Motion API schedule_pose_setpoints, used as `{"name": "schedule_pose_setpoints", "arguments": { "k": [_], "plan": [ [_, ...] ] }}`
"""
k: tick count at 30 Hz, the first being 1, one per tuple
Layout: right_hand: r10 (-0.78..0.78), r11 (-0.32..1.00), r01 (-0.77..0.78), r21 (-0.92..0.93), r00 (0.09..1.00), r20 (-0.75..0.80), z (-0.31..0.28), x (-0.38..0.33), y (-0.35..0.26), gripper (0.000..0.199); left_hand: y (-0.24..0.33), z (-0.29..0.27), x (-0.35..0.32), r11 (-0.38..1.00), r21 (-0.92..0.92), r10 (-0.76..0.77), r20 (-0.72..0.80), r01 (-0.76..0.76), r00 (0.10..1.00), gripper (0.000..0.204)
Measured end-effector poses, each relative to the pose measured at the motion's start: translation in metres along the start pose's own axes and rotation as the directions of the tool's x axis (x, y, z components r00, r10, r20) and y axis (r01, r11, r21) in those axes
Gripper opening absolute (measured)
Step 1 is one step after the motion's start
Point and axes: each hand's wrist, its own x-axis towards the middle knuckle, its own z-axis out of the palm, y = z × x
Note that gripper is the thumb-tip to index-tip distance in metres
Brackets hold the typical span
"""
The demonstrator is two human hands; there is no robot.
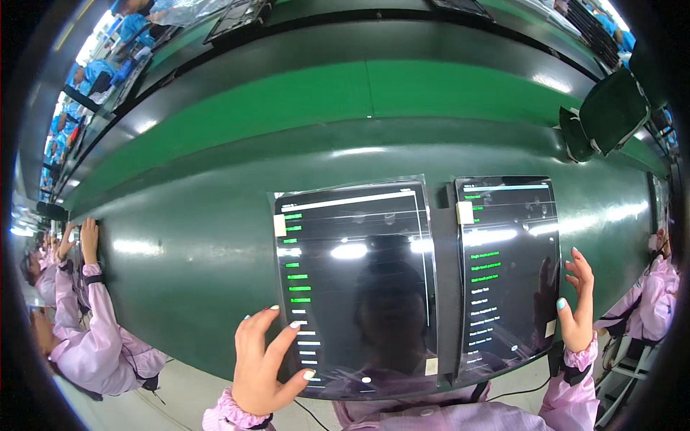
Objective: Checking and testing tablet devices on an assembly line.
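The left tablet (392, 284) lies face up on the bench (180, 287), at the centre of the frame. The right tablet (509, 241) lies face up right of centre. Both screens show lists; a dark strip (446, 287) separates them.

My left hand (260, 359) is at the left tablet's lower left corner, fingers spread wide and holding nothing; the index finger and thumb reach over the screen. Contact with the glass is not discernible. My right hand (576, 323) is beside the right tablet's right edge, fingers well parted and holding nothing.

For touch input, I judge it best to place one finger pad squarely on one line, raise the others clear, and keep nails off the glass.

Edges: both tablets sit close to the bench's near edge; avoid drawing them toward the bottom of the frame. Open room lies above both tablets and left of the left tablet. The covered stand (614, 111) limits reach at the upper right.
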Motion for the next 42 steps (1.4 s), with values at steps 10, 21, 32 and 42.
{"name": "schedule_pose_setpoints", "arguments": {
  "k": [10, 21, 32, 42],
  "plan": [
    [-0.014, 1.0, 0.014, 0.023, 1.0, -0.011, 0.001, 0.001, 0.005, 0.058, 0.0, 0.001, 0.004, 0.999, -0.039, 0.001, -0.01, -0.002, 1.0, 0.068],
    [-0.26, 0.964, 0.264, -0.022, 0.959, 0.113, -0.014, 0.01, -0.005, 0.054, 0.018, 0.0, 0.011, 0.998, -0.039, -0.042, -0.006, 0.042, 0.999, 0.064],
    [-0.312, 0.937, 0.329, -0.116, 0.939, 0.144, -0.018, 0.009, -0.01, 0.041, 0.026, -0.003, 0.016, 0.998, 0.032, -0.05, -0.007, 0.05, 0.999, 0.059],
    [-0.293, 0.946, 0.309, -0.101, 0.945, 0.145, -0.034, 0.009, -0.022, 0.038, 0.033, 0.003, 0.021, 0.98, 0.19, -0.076, 0.077, 0.061, 0.994, 0.061]
  ]
}}
